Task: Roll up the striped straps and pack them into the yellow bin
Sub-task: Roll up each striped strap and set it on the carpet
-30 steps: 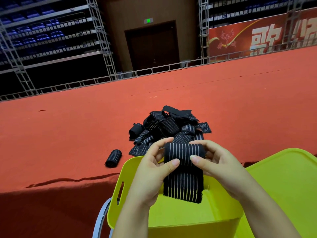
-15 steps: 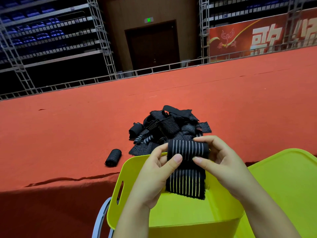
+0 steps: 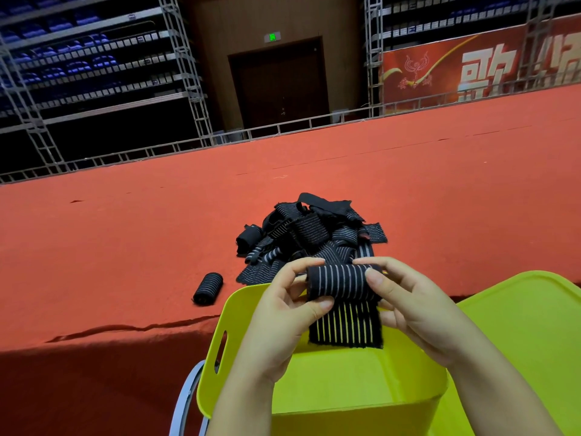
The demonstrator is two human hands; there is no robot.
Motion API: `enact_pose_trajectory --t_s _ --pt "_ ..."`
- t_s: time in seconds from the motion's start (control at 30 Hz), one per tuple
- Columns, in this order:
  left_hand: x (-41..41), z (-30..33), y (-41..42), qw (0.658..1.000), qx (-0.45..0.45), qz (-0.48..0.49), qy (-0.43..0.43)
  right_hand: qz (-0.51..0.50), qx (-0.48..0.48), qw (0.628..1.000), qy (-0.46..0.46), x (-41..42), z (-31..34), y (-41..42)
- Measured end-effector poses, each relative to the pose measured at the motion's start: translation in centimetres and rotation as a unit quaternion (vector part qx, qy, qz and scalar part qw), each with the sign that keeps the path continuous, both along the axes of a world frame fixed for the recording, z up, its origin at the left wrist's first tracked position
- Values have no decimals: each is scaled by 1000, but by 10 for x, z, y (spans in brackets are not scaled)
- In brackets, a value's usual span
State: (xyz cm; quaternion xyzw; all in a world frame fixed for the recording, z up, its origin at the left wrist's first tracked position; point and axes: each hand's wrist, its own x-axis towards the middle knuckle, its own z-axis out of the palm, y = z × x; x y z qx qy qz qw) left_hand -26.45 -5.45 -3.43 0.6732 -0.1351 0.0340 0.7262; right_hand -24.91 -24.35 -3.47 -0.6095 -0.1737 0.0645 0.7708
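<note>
Head view: a half-rolled striped strap (image 3: 341, 286) is held above the yellow bin (image 3: 330, 391), its loose end hanging over the bin's far rim. It is pinched at both ends by the left hand (image 3: 283, 313) and right hand (image 3: 408, 306). Beyond the bin, a strap pile (image 3: 309, 237) and one rolled strap (image 3: 208, 288) lie on the red table (image 3: 125, 247). Large white characters are seen on a red banner (image 3: 478, 70), only partly legible

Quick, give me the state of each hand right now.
Left hand: pinching the left end of the half-rolled striped strap.
Right hand: gripping the same strap's right end.
</note>
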Motion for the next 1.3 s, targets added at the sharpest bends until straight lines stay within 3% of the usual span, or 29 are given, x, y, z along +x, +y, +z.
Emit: enact_pose_trajectory --t_s 0.5,0.73,0.93,1.1,1.17,1.3 --pt "0 2 -2 998 -33 4 59 -55 -54 991 -109 -5 -5 3" --pt "1 4 3 999 -21 5 47 -27 1 1000 1 -9 -8 -1" --pt "0 7 1 987 -135 -26 83 -74 22 997 -20 -14 -6 8" --pt "16 1 -9 932 -317 -30 173 -117 31 992 -18 0 -10 25" --pt "21 0 -10 927 -327 1 182 -114 24 993 -4 7 -13 29" --pt "32 -1 0 947 -262 38 181 -81 19 996 45 23 -13 31"
